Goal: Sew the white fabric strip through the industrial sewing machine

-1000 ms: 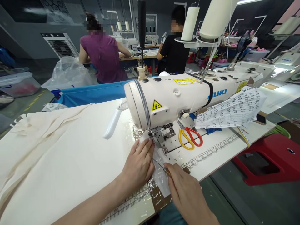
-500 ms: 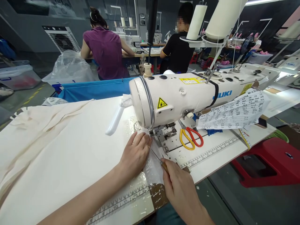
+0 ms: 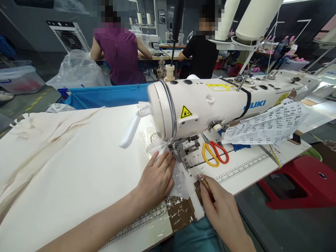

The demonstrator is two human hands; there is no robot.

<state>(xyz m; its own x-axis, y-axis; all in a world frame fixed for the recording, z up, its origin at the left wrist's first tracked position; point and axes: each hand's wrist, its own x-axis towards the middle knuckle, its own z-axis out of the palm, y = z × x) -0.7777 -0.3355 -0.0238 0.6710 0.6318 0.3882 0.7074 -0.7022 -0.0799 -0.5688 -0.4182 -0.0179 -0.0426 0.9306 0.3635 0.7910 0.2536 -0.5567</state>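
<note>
Since half a second ago the right hand (image 3: 223,206) has shifted towards 3 o'clock, carrying its tool's tip away from the left fingers, and the left hand (image 3: 157,176) has slid slightly the same way.

The white fabric (image 3: 180,187) is thin and see-through. It is bunched and wrinkled ahead of the left fingertips, by the presser foot, and fans out loosely past that hand towards 4 o'clock. A narrow white strip (image 3: 196,202) runs down towards the worktop's front edge; whether it is joined to the fabric cannot be told.

The left hand lies palm down on the fabric, fingers extended and close together, pressing rather than gripping, with its forearm coming in from 7 o'clock. The right hand is curled around an awl-like tool (image 3: 206,185), pinching its wooden handle; the thin metal shaft points between 10 and 11 o'clock.

Taking the left hand as the clock's centre, the sewing machine (image 3: 194,106) stands at 1 o'clock. Scissors (image 3: 210,143) with one yellow and one red handle lie at 2 o'clock, a paper sheet covered in writing (image 3: 265,122) beyond them. Cream cloth (image 3: 52,136) lies in folds on the worktop (image 3: 89,171) between 9 and 10 o'clock.
</note>
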